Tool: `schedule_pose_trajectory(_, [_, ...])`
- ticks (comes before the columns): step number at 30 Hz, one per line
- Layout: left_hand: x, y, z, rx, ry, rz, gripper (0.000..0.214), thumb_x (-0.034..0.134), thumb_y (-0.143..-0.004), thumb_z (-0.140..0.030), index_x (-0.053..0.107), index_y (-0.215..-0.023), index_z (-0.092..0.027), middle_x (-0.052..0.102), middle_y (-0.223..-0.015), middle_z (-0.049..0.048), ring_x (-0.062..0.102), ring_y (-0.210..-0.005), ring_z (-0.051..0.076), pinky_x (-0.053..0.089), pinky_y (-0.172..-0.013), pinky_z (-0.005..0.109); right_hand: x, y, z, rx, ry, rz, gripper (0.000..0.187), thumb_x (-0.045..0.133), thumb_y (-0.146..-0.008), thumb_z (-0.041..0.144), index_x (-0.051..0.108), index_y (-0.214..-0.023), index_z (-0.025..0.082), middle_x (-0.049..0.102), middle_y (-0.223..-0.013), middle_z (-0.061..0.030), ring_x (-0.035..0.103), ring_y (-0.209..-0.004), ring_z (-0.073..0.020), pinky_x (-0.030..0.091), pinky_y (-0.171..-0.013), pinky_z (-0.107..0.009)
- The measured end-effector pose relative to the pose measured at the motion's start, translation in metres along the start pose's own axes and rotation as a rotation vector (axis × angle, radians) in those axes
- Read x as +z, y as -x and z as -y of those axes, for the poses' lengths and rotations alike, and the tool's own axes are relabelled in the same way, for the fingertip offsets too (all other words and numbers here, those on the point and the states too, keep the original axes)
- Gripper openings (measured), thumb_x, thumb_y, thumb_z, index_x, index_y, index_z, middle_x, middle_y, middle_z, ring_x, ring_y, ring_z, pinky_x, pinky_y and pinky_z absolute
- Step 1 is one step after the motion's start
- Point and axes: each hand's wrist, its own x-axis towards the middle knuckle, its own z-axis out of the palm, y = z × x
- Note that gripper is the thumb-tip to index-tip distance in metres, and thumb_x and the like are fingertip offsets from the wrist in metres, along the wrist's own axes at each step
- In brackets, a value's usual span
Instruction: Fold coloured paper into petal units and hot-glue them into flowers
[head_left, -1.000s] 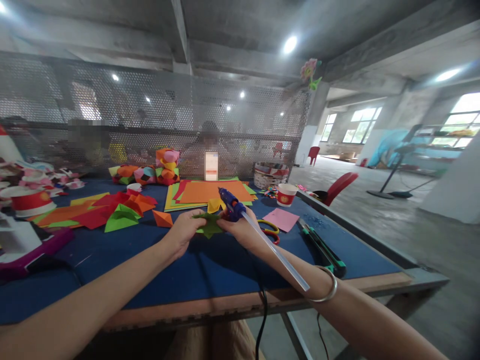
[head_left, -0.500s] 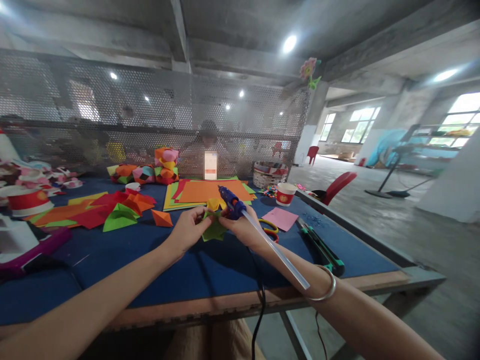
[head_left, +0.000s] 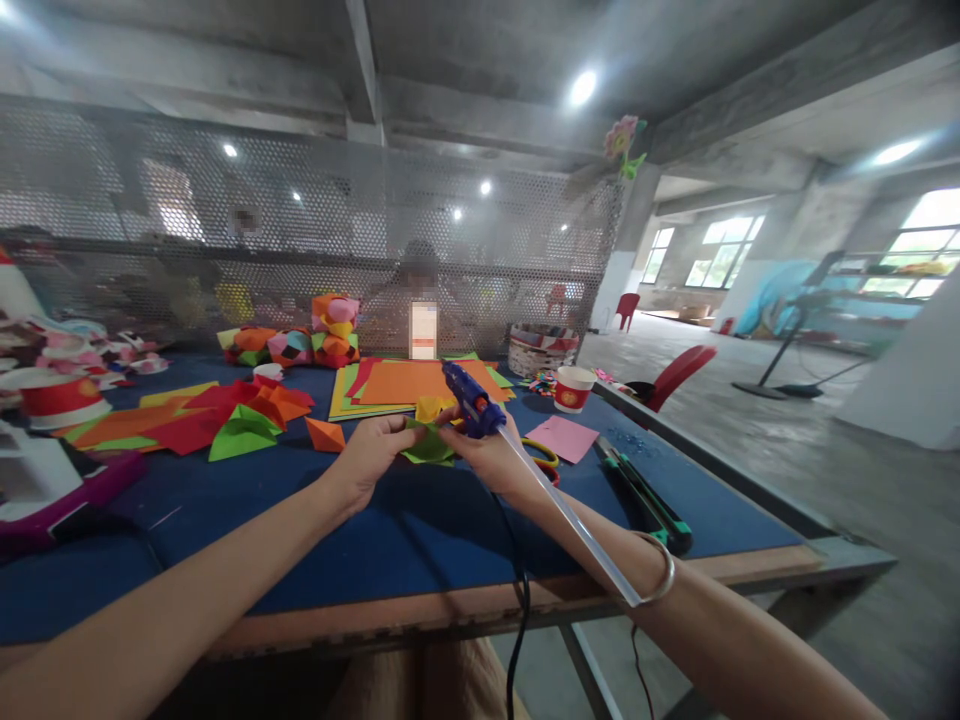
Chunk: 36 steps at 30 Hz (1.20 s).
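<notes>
My left hand (head_left: pixel 373 456) pinches a folded green paper piece (head_left: pixel 430 446) just above the blue table mat (head_left: pixel 375 530). Beside it, my right hand (head_left: pixel 491 458) is wrapped round a blue hot glue gun (head_left: pixel 471 401) and also touches the green piece. A long clear glue stick (head_left: pixel 570 520) sticks out of the gun's rear toward my right wrist, which wears a silver bangle (head_left: pixel 660 580). The gun's black cord (head_left: pixel 517 610) hangs over the table's front edge. A yellow folded piece (head_left: pixel 429 407) lies just behind the green one.
Folded red, orange and green papers (head_left: pixel 225 420) lie at left, a stack of coloured sheets (head_left: pixel 420 385) at centre back. A red paper cup (head_left: pixel 571 388), pink sheet (head_left: pixel 564 438), scissors (head_left: pixel 541 458) and green-black cutter (head_left: pixel 645 495) sit at right. A perforated metal screen (head_left: pixel 300 250) backs the table.
The glue gun has tipped up and shifted slightly right, its stick now pointing lower toward my wrist. The green piece has been turned and lowered between my hands.
</notes>
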Motion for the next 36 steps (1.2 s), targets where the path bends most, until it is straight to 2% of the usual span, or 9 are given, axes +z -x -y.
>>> schedule_pose_trajectory(7, [-0.002,-0.002,0.001,-0.008,0.032,-0.026,0.029,0.087,-0.045,-0.031,0.073,-0.065,-0.015,0.075,-0.066,0.0042,0.065,-0.061,0.016,0.047,-0.062,0.025,-0.003,-0.001,-0.004,-0.07,0.068,0.046,0.012,0.068,-0.07,0.026,0.065,-0.08,0.02,0.072,-0.079,-0.0038,0.064,-0.067,-0.0159,0.052,-0.062,-0.029])
schedule_pose_trajectory(11, [-0.004,-0.003,0.003,-0.023,0.069,-0.022,0.028,0.087,-0.046,-0.032,0.072,-0.063,-0.015,0.074,-0.063,0.0045,0.065,-0.059,0.016,0.048,-0.062,0.026,-0.003,-0.002,-0.007,-0.144,0.113,0.038,0.008,0.067,-0.072,0.025,0.067,-0.079,0.021,0.074,-0.082,-0.0044,0.068,-0.074,-0.0193,0.054,-0.07,-0.031])
schedule_pose_trajectory(18, [-0.009,-0.005,0.002,0.003,0.076,0.009,0.022,0.085,-0.054,-0.027,0.074,-0.068,-0.014,0.075,-0.068,0.0059,0.068,-0.064,0.019,0.05,-0.066,0.029,-0.006,0.002,-0.002,-0.172,0.194,0.05,0.007,0.066,-0.077,0.028,0.068,-0.082,0.023,0.075,-0.086,-0.0052,0.07,-0.079,-0.023,0.055,-0.077,-0.036])
schedule_pose_trajectory(21, [-0.007,-0.004,0.001,0.001,0.08,0.005,0.021,0.086,-0.055,-0.026,0.074,-0.068,-0.015,0.075,-0.067,0.0052,0.068,-0.064,0.019,0.05,-0.066,0.03,-0.006,0.003,0.001,-0.177,0.208,0.062,0.01,0.063,-0.079,0.029,0.071,-0.083,0.023,0.074,-0.083,-0.0045,0.069,-0.077,-0.0226,0.055,-0.075,-0.035])
schedule_pose_trajectory(27, [-0.004,-0.001,0.002,0.064,0.061,0.037,0.026,0.089,-0.051,-0.028,0.073,-0.068,-0.016,0.073,-0.061,0.002,0.064,-0.059,0.016,0.047,-0.064,0.027,-0.003,0.004,0.006,-0.08,0.125,0.063,0.016,0.06,-0.077,0.03,0.069,-0.086,0.021,0.073,-0.081,-0.003,0.062,-0.063,-0.0161,0.051,-0.062,-0.029])
schedule_pose_trajectory(33, [-0.005,-0.002,0.003,0.058,0.06,0.082,0.034,0.091,-0.05,-0.036,0.075,-0.07,-0.015,0.073,-0.064,0.0032,0.065,-0.063,0.017,0.047,-0.068,0.029,-0.004,0.005,0.006,-0.079,0.153,0.046,0.012,0.06,-0.076,0.025,0.069,-0.083,0.021,0.072,-0.078,-0.0018,0.062,-0.061,-0.0155,0.051,-0.061,-0.028])
schedule_pose_trajectory(36, [-0.006,-0.003,0.004,0.07,0.04,0.081,0.035,0.091,-0.048,-0.034,0.075,-0.071,-0.014,0.074,-0.067,0.0037,0.065,-0.063,0.017,0.047,-0.07,0.029,-0.005,0.005,0.005,-0.079,0.177,0.039,0.011,0.06,-0.076,0.024,0.07,-0.081,0.022,0.071,-0.077,-0.0015,0.062,-0.062,-0.0156,0.051,-0.061,-0.027])
